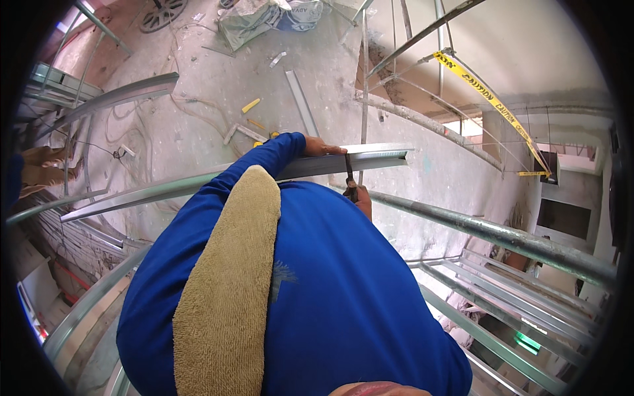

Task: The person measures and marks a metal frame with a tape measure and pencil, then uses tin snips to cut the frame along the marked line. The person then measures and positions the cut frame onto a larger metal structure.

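Observation:
A long, silvery metal channel (378,158) runs across in front of my chest, its right end past my hands and its left part passing behind my left arm. My left hand (321,147) grips its upper edge, the index finger stretched along the metal. Closer to my body, my right hand (361,199) is closed round a slim dark hand tool (350,169). The tool stands upright against the channel, its tip just beside my left fingertips. Its exact kind is hard to make out, and my chest partly hides the right hand.
A round scaffold pipe (489,228) extends to the right, above several metal rails (502,336). Yellow caution tape (492,99) hangs at the far right. On the dusty floor (224,79) lie a metal strip (302,102), a yellow piece (251,105) and cables. Another channel (119,96) juts in at left.

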Tool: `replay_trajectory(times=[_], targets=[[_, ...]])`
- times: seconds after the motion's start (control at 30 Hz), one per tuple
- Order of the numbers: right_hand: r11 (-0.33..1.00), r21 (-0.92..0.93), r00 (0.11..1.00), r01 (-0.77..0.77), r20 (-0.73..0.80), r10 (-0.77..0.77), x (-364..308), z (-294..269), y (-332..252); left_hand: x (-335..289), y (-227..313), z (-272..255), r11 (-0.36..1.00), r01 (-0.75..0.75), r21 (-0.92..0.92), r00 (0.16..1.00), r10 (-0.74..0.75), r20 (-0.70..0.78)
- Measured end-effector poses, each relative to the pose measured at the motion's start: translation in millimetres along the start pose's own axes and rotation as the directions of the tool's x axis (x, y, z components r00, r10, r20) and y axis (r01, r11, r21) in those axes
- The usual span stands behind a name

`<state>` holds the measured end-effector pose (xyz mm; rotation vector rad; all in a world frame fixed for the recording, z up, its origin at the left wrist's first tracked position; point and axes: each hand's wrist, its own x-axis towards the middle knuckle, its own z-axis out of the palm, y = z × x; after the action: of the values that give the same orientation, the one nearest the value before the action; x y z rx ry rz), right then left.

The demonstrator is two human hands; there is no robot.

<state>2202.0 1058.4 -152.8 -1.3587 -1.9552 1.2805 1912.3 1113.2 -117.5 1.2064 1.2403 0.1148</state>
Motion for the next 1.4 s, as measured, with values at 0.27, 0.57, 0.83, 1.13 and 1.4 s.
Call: replay_trajectory(times=[0.27,0.57,0.83,1.13,1.4], targets=[[1.000,-0.014,1.000,-0.004,0.015,0.004,3,2,3,12,-9,0,0.999,-0.025,-0.025,1.000,0.026,0.016],[0.999,-0.052,1.000,0.007,0.012,-0.006,2,4,-3,16,-11,1,0.999,-0.026,0.025,1.000,0.027,-0.008],[0.924,-0.247,0.956,-0.292,-0.113,0.271,-5,6,-49,6,-12,5,0.917,0.067,-0.393,0.987,-0.002,0.163],[0.932,-0.159,0.945,-0.326,-0.033,0.325,-4,3,-58,35,-23,11,0.968,-0.096,0.233,0.993,0.109,-0.046],[0.822,-0.266,0.855,-0.503,-0.013,0.519,-18,-2,-57,43,-33,54,0.965,-0.051,0.258,0.923,0.144,-0.357]])
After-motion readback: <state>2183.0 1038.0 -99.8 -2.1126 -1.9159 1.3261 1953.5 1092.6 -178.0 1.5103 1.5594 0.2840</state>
